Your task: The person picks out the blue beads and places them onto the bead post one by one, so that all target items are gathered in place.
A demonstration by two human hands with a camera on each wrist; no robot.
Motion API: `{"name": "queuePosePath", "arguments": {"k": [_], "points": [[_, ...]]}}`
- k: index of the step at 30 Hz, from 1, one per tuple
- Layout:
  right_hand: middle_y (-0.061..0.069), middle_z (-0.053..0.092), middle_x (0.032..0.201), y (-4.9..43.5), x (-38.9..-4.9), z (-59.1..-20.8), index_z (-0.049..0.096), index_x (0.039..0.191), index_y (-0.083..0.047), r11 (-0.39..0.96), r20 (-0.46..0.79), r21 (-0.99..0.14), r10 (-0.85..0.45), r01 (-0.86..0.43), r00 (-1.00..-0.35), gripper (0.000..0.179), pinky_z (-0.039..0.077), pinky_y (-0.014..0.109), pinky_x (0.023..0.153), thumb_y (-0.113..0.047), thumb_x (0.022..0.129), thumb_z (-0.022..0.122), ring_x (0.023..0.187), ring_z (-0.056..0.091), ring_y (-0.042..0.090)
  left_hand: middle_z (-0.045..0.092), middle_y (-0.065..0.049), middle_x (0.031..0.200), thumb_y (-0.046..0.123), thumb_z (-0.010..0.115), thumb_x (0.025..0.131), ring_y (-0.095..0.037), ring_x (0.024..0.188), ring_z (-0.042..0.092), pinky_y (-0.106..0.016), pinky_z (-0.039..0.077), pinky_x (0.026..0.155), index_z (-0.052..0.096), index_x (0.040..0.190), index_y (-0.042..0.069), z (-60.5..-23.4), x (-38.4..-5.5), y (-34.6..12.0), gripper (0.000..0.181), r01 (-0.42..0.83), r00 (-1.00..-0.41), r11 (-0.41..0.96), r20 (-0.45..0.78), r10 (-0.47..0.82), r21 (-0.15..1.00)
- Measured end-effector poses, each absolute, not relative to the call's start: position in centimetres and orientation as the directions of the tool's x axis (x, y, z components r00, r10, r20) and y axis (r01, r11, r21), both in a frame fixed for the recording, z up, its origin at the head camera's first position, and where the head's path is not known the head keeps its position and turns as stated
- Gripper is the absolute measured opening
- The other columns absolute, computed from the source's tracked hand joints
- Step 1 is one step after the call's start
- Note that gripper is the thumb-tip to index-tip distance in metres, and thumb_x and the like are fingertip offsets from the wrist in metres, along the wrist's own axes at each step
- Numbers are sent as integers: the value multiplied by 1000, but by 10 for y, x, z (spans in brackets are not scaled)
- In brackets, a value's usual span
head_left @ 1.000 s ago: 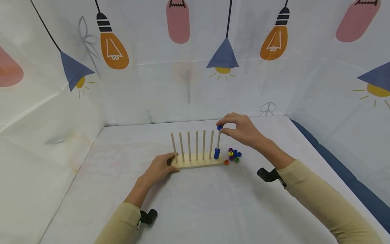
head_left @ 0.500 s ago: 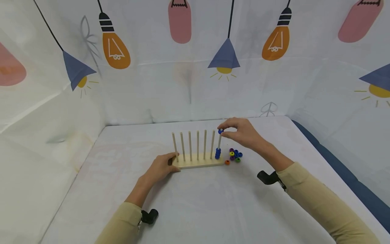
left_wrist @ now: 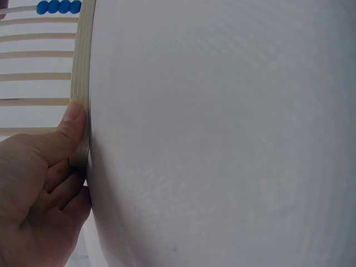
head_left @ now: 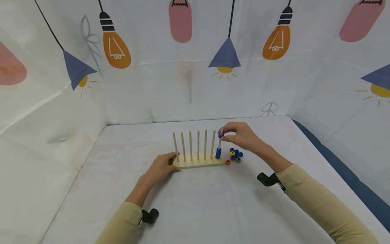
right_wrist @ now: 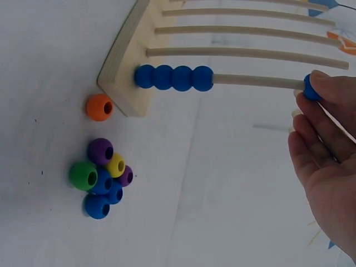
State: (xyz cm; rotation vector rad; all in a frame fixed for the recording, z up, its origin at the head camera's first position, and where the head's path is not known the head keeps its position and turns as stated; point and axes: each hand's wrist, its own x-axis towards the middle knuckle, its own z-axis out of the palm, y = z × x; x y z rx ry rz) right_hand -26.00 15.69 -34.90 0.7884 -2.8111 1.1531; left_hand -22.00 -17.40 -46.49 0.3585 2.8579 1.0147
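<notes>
A wooden peg stand [head_left: 198,163] with a row of several upright pegs rests on the table. My left hand [head_left: 160,167] grips its left end, thumb along the front edge as the left wrist view shows. On the rightmost peg, several blue beads [right_wrist: 173,78] are stacked at the base. Near that peg's top, my right hand [head_left: 242,135] pinches one more blue bead [right_wrist: 311,88] between thumb and fingers, with the peg's tip showing above the bead in the head view. The other pegs carry no beads.
Right of the stand, loose beads lie on the white table [head_left: 201,203]: an orange bead [right_wrist: 99,107], a green bead [right_wrist: 82,176], a yellow bead [right_wrist: 115,166], two purple and several blue ones. A printed white cloth wall [head_left: 189,84] stands behind the table.
My right hand has lowered the blue bead from the tip of the rightmost peg a short way down it. The left hand keeps its grip on the stand.
</notes>
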Motion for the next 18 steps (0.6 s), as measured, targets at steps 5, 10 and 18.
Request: {"name": "queuePosePath", "arguments": {"k": [5,10,18], "points": [[5,72,112,157,-262,-355,73,104,-14,607,171,-657,-458,-448,-872,15,49,51,106,-14,89,74,113,65,27,56,-12,145,28,81,83,-32,140,46,-50,38,115,55,142,12,-464,-220,-174,66,189,-968,746,-7,251,639],[4,72,110,158,-264,-361,73,102,-14,607,149,-661,-471,-442,-869,15,50,50,105,-12,88,74,110,65,26,55,-13,146,28,81,83,-32,141,45,-50,37,116,55,142,12,-463,-220,-174,67,181,-968,745,-16,249,642],[5,73,105,157,-265,-371,73,102,-13,616,118,-658,-483,-433,-867,15,49,54,104,-9,87,75,108,66,27,55,-13,146,27,81,83,-32,141,45,-50,37,116,55,142,12,-463,-220,-173,66,177,-969,746,-21,248,642]]}}
